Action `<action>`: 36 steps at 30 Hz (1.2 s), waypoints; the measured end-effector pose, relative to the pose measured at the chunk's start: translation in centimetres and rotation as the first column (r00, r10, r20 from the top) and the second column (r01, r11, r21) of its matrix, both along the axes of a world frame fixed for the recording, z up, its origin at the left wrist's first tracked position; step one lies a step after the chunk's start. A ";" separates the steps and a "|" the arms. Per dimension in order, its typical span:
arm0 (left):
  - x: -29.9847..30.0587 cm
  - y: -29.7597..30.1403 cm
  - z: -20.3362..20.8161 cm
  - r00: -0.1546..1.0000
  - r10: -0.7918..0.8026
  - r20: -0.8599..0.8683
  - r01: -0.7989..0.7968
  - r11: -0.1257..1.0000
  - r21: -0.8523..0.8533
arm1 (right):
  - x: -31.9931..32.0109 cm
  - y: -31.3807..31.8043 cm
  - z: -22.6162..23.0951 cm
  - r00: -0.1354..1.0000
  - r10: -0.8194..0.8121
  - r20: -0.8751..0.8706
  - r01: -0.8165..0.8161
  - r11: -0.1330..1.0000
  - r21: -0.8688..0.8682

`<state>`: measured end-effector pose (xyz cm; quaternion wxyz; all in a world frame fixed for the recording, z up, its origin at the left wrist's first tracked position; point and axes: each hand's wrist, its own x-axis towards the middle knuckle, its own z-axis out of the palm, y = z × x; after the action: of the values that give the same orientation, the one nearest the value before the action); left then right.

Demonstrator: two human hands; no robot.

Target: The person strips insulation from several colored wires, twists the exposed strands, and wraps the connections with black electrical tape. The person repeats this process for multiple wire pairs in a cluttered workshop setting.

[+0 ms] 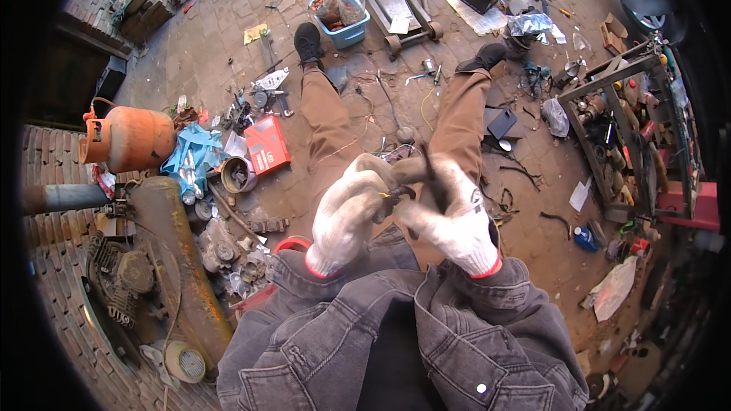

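Observation:
My left hand (341,217), in a white work glove with a red cuff and soiled fingertips, is closed on a short dark wire (396,193) with a bit of yellow showing. Facing it, my right hand (458,221) wears a matching glove. Its fingers are bent in toward the same wire and closed, and what lies between them is partly hidden. Both hands meet over my lap, between my brown-trousered legs. Just beyond the fingertips, several thin coloured wires (396,153) lie near a small round grey part (406,135) on the ground.
On the left are an orange gas cylinder (141,139), a red box (267,144) and a rusty tank (179,251). Ahead are a blue basin (349,33) and a floor jack (390,1). To the right, a metal frame (609,99) holds tools on the brick floor.

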<state>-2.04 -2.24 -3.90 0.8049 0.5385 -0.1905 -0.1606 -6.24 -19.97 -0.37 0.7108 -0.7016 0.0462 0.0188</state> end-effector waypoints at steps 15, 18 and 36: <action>0.0 -1.8 2.4 0.956 0.009 0.293 -0.190 0.780 0.596 | 0.3 0.2 -0.5 0.958 -0.150 -0.245 0.221 0.930 0.294; -0.1 -1.4 2.3 0.986 -0.060 0.157 -0.057 0.757 0.651 | -0.3 -0.7 -0.2 0.953 -0.072 -0.294 0.157 0.948 0.276; 0.6 -1.0 3.2 0.994 -0.052 -0.100 0.096 0.858 0.505 | -0.5 -1.7 -0.7 0.994 0.106 -0.002 -0.103 0.961 -0.255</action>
<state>-1.45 -3.22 -0.68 0.6346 0.7171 -0.1284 -0.2581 -6.77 -21.71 -1.06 0.6131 -0.7886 0.0070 0.0463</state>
